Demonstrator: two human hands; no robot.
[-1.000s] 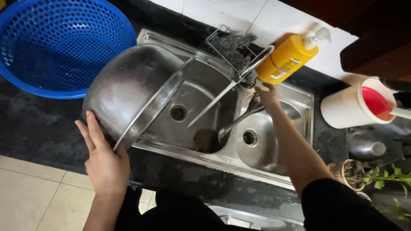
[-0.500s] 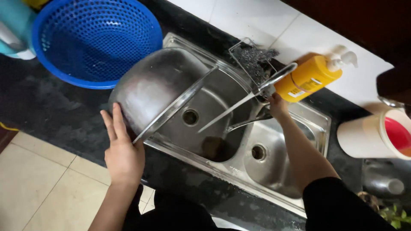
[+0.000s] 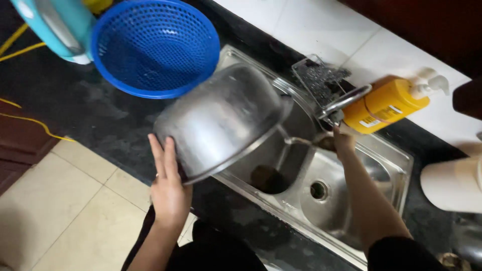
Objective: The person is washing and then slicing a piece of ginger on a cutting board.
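Large steel pot tipped on its side over the left basin of the double sink; rim faces near-right, base points far-left, long axis running far-left to near-right. Left hand open, flat, fingers spread against the pot's near wall. Right hand up at the faucet; closed or not, cannot tell, fingers blurred. Count: one pot, one blue colander on the dark counter far-left, one yellow pump bottle, one wire scrubber rack. White container cut off right.
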